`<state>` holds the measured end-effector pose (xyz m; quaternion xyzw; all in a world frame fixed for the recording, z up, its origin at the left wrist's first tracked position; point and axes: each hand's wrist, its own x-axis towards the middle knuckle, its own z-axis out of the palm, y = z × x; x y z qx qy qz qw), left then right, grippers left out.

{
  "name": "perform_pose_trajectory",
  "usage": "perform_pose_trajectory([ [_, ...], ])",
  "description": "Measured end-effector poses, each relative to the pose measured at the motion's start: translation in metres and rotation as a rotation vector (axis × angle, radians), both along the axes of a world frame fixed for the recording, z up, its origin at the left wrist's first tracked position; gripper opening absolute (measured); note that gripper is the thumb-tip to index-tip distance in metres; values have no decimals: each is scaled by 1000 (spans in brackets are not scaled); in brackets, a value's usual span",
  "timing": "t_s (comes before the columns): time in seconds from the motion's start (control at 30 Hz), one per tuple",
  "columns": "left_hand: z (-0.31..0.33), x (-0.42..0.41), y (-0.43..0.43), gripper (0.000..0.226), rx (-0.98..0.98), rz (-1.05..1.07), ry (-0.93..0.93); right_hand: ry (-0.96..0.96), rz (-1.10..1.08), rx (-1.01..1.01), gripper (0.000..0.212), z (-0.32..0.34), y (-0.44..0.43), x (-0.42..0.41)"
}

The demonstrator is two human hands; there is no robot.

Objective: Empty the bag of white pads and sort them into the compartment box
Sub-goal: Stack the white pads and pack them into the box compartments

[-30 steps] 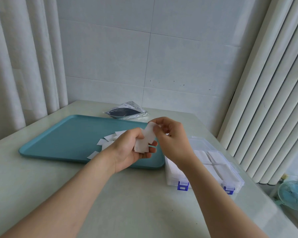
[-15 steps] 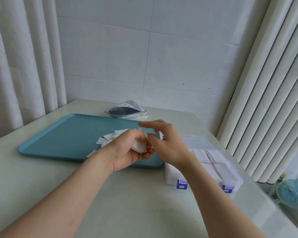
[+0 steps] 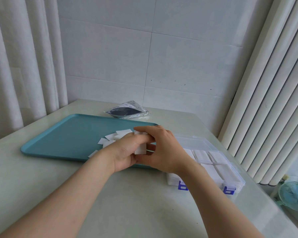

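- While both grips work over the near-right corner of the tray (image 3: 67, 134), the left grip (image 3: 126, 152) is clamped on a stack of white pads (image 3: 141, 149); probably a buffer to square up before loading.
- Right grip (image 3: 163, 150) pinches the same stack, fingers over its top edge and thumb low; looks like aligning it or peeling one off.
- Loose pads (image 3: 113, 137) lie on the tray just beyond the grips, likely dumped there so none scatter on the desk (image 3: 127, 212).
- Compartment box (image 3: 172, 178) sits just right of the tray, lid open and cells part-filled; short carry.
- Bag (image 3: 127, 111) lies behind the tray, apparently emptied.
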<state>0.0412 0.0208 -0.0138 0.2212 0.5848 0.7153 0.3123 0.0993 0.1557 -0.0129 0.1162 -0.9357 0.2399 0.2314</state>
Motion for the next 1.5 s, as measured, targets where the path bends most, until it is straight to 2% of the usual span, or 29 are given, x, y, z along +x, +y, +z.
perform_pose_trajectory([
  [0.2, 1, 1, -2, 12, 7, -15, -13, 15, 50, -2, 78, 4, -2, 2],
  [0.3, -2, 1, -1, 11, -47, -16, 48, -43, 62, 35, 74, 8, 0, 5],
  [0.4, -3, 1, -1, 8, -126, -77, 190, -139, 49, -133, 60, 18, 4, 9],
  [0.5, -4, 4, 0, 18, -137, -73, 303, -109, 44, -307, 27, 22, 11, 9],
  [0.63, -5, 9, 6, 23, -80, -14, 405, -55, 40, -293, 28, 24, 19, 9],
  [0.7, -6, 10, 9, 15, -132, 42, 498, -13, 26, -305, 23, 27, 25, 9],
  [0.8, -12, 7, 14, 33, -318, 178, 708, 59, -36, -398, 20, 31, 39, 11],
  [0.87, -19, 8, 18, 31, -384, 268, 848, 82, -115, -442, 23, 33, 52, 16],
  [1.0, -35, 14, 29, 28, -385, 373, 1205, 22, -283, -441, 26, 26, 79, 28],
  [1.07, -40, 18, 36, 27, -370, 371, 1283, -12, -328, -397, 28, 20, 89, 32],
  [1.17, -46, 24, 48, 30, -376, 357, 1265, -47, -360, -391, 30, 10, 96, 35],
  [1.4, -50, 22, 53, 29, -377, 370, 1142, -114, -379, -610, 15, -2, 84, 19],
  [1.5, -50, 21, 52, 36, -381, 380, 1122, -116, -400, -527, 14, -5, 78, 15],
])
